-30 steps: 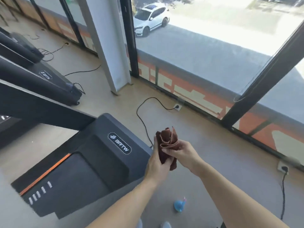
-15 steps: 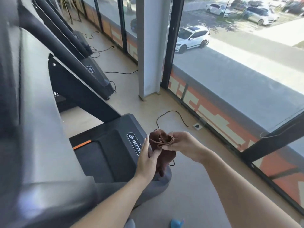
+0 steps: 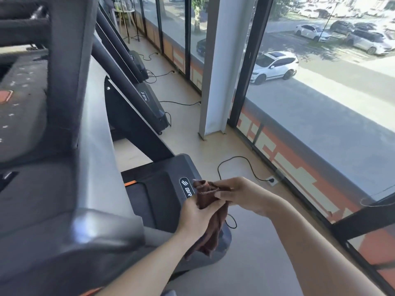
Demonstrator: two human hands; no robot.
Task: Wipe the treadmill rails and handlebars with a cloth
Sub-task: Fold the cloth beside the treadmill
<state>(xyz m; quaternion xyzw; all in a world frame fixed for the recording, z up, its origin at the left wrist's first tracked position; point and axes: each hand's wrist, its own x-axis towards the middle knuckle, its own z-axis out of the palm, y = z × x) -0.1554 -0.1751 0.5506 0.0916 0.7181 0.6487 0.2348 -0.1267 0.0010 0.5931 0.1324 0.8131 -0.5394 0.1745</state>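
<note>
both arms outstretched, left hand [image 3: 197, 212] and right hand [image 3: 241, 194] pinching brown cloth [image 3: 210, 223]

Below me, the beige floor [image 3: 252, 259] carries my treadmill [image 3: 162, 189], a black cable [image 3: 239, 161] looping beside it.

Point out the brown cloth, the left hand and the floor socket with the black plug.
brown cloth [image 3: 210, 231], head view, on its hanging folds below the hands.
left hand [image 3: 195, 216], head view, on its back.
floor socket [image 3: 271, 180], head view, on its white plate.
</note>
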